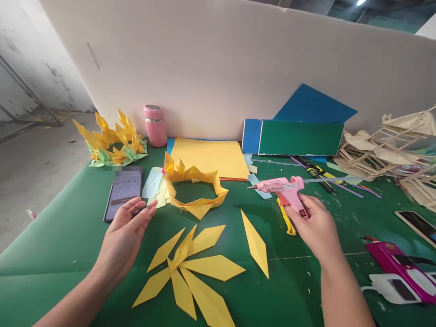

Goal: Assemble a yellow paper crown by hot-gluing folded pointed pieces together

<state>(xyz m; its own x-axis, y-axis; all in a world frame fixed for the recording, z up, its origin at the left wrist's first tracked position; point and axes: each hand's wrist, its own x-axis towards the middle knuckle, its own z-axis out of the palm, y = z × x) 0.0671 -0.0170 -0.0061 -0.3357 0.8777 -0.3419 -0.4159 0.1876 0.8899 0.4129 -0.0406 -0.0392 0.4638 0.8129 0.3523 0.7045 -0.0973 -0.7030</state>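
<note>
My right hand [315,225] is closed around the handle of a pink glue gun [281,187], whose nozzle points left above the green table [61,245]. My left hand [127,229] hovers open, fingers stretched out, just below a phone [123,193] and holds nothing. Between my hands lie several folded yellow paper petals joined in a fan [190,268]. One loose yellow petal [255,243] lies to the fan's right. Behind them sits a folded yellow paper ring [194,188].
A yellow-and-green paper flower [112,143] and a pink flask [155,125] stand at the back left. Yellow sheets [211,156], blue and green boards [299,136], wooden stick models [391,150], a magenta device [398,268] and tools lie right. A beige partition [238,63] closes the back.
</note>
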